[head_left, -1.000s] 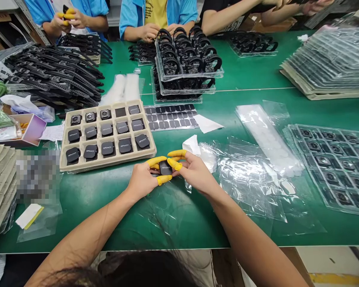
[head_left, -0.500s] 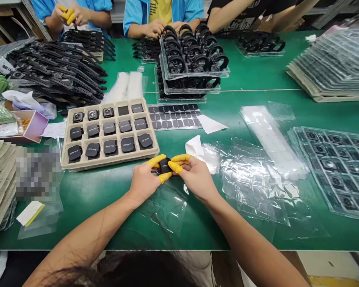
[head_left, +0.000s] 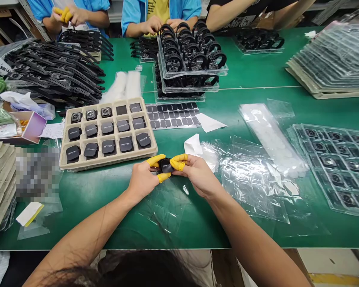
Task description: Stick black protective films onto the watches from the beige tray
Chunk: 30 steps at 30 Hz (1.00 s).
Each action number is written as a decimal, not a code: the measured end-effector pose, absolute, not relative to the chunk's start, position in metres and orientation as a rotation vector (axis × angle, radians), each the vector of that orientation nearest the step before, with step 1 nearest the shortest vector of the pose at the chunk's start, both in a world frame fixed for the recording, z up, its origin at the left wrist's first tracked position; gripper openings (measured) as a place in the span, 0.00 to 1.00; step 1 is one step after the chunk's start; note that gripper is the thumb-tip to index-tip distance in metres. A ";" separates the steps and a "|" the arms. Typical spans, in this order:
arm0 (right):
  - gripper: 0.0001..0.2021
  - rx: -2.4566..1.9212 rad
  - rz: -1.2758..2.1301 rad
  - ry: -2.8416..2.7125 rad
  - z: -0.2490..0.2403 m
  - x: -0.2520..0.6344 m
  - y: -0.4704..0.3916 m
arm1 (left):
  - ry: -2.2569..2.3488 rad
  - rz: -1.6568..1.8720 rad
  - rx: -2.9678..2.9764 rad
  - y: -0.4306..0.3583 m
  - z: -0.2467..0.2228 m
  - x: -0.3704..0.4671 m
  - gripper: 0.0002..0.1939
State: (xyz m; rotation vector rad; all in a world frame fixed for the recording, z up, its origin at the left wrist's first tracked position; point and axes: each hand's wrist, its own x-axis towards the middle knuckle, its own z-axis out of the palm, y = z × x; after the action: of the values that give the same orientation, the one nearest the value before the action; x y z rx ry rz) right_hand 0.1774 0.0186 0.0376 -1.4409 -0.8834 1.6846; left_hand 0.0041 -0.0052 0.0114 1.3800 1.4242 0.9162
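Observation:
A small black watch case (head_left: 166,165) with pale lettering on its face is held between both hands above the green table. My left hand (head_left: 145,174), with yellow finger covers, grips its left side between thumb and finger. On the right side, my right hand (head_left: 194,169) pinches its edge, also in yellow covers. Up and left of them sits a beige compartment tray (head_left: 109,161) of similar black pieces; one upper compartment shows only a dark square. Behind the hands lies a sheet of black rounded stickers (head_left: 173,115).
Clear film sheets (head_left: 251,179) and a white strip (head_left: 272,139) lie to the right, beside clear trays (head_left: 335,167). Stacked trays of black straps (head_left: 194,73) stand behind. A pile of straps (head_left: 56,71) is at left. Other people's hands work across the table.
My right fingers have shifted slightly on the black case, showing more of its lettered face. The whole view has moved a little.

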 end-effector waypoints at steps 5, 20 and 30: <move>0.22 -1.450 1.693 -0.860 0.035 0.176 0.018 | 1.419 0.912 1.396 -0.004 0.010 0.004 0.28; 0.23 -1.450 1.665 -0.867 0.035 0.174 0.017 | 1.463 0.908 1.406 -0.006 0.010 0.004 0.28; 0.19 -1.425 1.644 -0.881 0.032 0.173 0.016 | 1.424 0.928 1.369 -0.005 0.011 0.005 0.29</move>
State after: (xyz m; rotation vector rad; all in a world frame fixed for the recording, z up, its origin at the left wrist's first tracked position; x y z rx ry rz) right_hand 0.1728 0.0160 0.0315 -1.4247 -0.8809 1.6439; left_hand 0.0051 -0.0047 0.0108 1.3695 1.4236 0.9281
